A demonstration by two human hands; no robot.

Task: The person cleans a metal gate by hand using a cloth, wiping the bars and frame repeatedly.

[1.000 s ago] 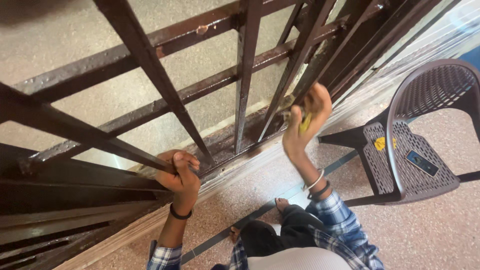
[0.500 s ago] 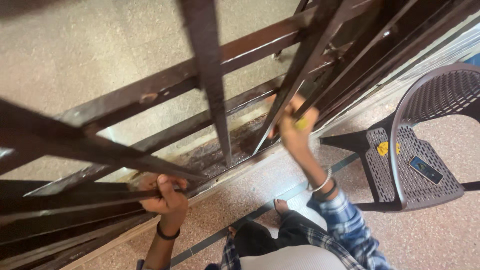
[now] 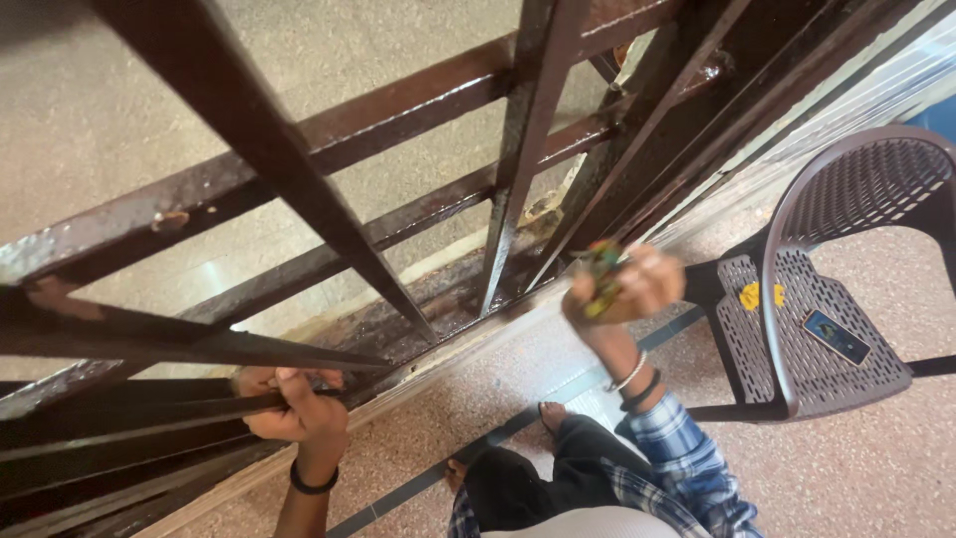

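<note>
A dark brown, partly rusted metal grille (image 3: 518, 139) of bars fills the upper view, seen from above. My left hand (image 3: 294, 403) is closed around a low bar of the grille at lower left. My right hand (image 3: 627, 284) is held in front of the grille, a little away from the bars, and grips a small yellow-and-green scrubbing pad (image 3: 600, 279) that sticks out past the fingers. Bangles and a dark band sit on that wrist; the sleeve is blue plaid.
A brown perforated plastic chair (image 3: 827, 299) stands at right. On its seat lie a phone (image 3: 836, 337) and a small yellow object (image 3: 759, 294). My bare feet (image 3: 550, 413) stand on the speckled floor below, beside the grille's pale sill (image 3: 438, 364).
My right hand has drawn back from the bars toward the right and lower, still holding the pad. The left hand slid left along the low bar as the view shifted.
</note>
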